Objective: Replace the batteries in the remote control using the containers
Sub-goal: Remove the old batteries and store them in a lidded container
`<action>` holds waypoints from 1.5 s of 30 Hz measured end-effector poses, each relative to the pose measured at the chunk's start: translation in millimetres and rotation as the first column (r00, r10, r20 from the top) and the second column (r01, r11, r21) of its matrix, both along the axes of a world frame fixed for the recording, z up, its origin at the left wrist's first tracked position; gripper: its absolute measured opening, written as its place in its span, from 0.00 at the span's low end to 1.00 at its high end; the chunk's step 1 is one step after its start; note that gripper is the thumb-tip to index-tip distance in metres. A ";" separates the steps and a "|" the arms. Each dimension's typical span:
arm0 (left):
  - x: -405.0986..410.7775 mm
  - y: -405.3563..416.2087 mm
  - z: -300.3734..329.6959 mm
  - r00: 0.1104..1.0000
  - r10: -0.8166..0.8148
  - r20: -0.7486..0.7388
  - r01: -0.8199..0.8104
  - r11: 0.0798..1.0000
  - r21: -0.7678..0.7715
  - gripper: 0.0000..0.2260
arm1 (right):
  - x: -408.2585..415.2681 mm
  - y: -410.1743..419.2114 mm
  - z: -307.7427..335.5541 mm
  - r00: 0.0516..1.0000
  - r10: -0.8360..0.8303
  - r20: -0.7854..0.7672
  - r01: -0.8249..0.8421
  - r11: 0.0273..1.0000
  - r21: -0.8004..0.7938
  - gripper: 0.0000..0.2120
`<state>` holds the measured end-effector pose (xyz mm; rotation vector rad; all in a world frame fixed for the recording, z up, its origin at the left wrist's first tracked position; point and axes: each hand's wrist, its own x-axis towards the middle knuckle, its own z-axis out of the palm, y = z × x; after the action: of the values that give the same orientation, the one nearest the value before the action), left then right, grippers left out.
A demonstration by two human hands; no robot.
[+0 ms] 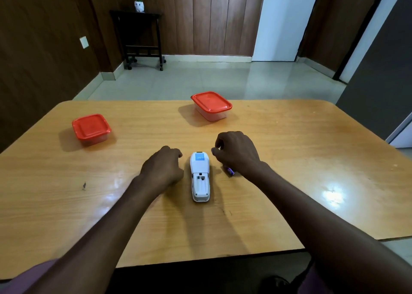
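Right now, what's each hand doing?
Left hand: fingers loosely curled, holding nothing.
Right hand: fingers curled; cannot tell whether it holds anything.

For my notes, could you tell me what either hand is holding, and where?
Neither visibly: left hand and right hand flank the white plastic remote.

Even indoor light from overhead w/ white glare patches on the glossy light-wood table (312, 137); soft shadows fall left of objs. Wide-angle bowing at edges; centre sharp, corners dim.
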<state>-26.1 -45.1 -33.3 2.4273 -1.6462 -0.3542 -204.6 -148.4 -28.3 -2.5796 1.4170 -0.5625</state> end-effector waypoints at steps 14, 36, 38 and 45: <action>0.4 -11.0 2.0 0.998 0.018 0.063 -0.028 0.987 0.158 0.19 | 73.4 -104.7 7.4 0.950 0.036 -0.311 -0.075 0.990 -0.117 0.19; 3.0 -7.0 30.0 0.547 0.026 -0.837 -0.311 0.934 -0.174 0.53 | -14.9 20.6 38.8 0.872 0.140 0.469 -0.216 0.970 0.111 0.12; 2.6 -4.1 33.8 0.477 -0.062 -0.877 -0.308 0.922 -0.233 0.47 | -24.8 24.9 45.3 0.853 0.116 0.508 -0.245 0.950 0.195 0.13; 2.2 4.3 37.7 0.497 -0.228 -0.837 -0.189 0.913 -0.361 0.53 | -44.6 22.0 42.0 0.862 0.108 0.496 -0.259 0.934 0.246 0.10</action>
<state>-23.9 -40.8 4.4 1.4379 -1.0844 -0.9474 -249.2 -126.4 13.7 -2.1041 0.9852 -0.8066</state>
